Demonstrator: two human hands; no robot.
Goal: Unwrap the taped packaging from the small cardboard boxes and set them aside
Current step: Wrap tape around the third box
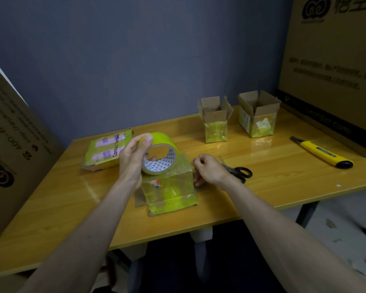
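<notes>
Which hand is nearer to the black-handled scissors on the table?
Right. The right hand is beside the scissors, partly covering their blades; the left hand grips the tape roll further away, across the taped box.

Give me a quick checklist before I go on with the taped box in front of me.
1. Taped box sits flat on the table: ok.
2. Left hand free: not ok, it holds the tape roll.
3. Right hand has a tape end pinched: cannot tell.
4. Scissors near right hand: ok.
5. Utility knife blade retracted: cannot tell.
6. Two opened boxes set aside at the back: ok.
</notes>
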